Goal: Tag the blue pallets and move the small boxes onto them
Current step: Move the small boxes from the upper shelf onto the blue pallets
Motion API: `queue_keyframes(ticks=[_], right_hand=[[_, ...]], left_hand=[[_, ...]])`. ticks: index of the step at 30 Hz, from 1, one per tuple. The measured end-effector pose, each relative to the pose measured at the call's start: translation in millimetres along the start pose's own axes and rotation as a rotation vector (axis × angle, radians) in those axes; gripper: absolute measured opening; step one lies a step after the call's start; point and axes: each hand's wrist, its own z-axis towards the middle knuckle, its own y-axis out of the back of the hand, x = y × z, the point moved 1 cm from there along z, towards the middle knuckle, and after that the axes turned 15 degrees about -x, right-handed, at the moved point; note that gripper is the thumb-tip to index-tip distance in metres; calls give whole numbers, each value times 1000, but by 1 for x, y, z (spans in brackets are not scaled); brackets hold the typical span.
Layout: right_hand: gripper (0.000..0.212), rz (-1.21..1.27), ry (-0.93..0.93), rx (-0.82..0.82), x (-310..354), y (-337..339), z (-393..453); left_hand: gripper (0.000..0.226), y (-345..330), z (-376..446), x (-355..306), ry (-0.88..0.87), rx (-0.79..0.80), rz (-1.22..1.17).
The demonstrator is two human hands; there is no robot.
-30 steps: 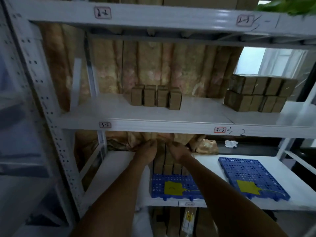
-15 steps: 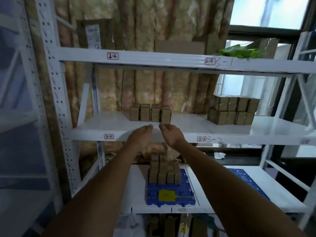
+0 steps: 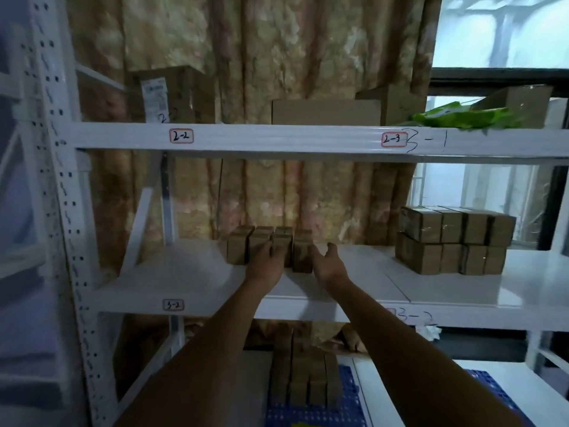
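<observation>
Head view: left hand (image 3: 267, 262) fingers lay spread on the row of small boxes (image 3: 268, 249); right hand (image 3: 327, 264) fingers stood apart beside it. The white shelf (image 3: 184, 272) fronted a curtain (image 3: 277, 57); below, more boxes (image 3: 303, 377) sat on a blue pallet (image 3: 314, 416).

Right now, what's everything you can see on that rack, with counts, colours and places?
small boxes: four in a row, brown, middle shelf, left bay
stacked boxes: two tiers, count unclear, brown, middle shelf, right
boxes on pallet: count unclear, brown, bottom shelf
blue pallets: two, bottom shelf; right one partly hidden
large cartons: about four, brown, top shelf
green bag: one, top shelf, right
shelf labels: 2-2, 2-3, 3-2, on white rails
hands: left hand on the row's front, right hand open beside its right end
</observation>
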Motion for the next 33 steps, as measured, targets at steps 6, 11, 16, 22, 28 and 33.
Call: queue_keyframes(ticks=[6,11,16,22,28,33], right_hand=[[83,92,-57,36,-12,-39,39],[59,141,-59,19,-14,-53,64],[55,168,-61,11,-18,-55,77],[55,175,-62,-22,-20,-46,79],[56,125,-66,-40,-17,-28,66],[52,151,-75,-68,-12,-2,35]], left_hand=[[56,-34,36,13,-154,-109,94],[59,-50,51,12,-227,-147,319],[51,-55,59,12,-292,-210,416],[35,-53,55,9,-365,-286,272],[21,-48,32,3,-295,-295,10],[17,-32,2,-5,-249,-219,-65]])
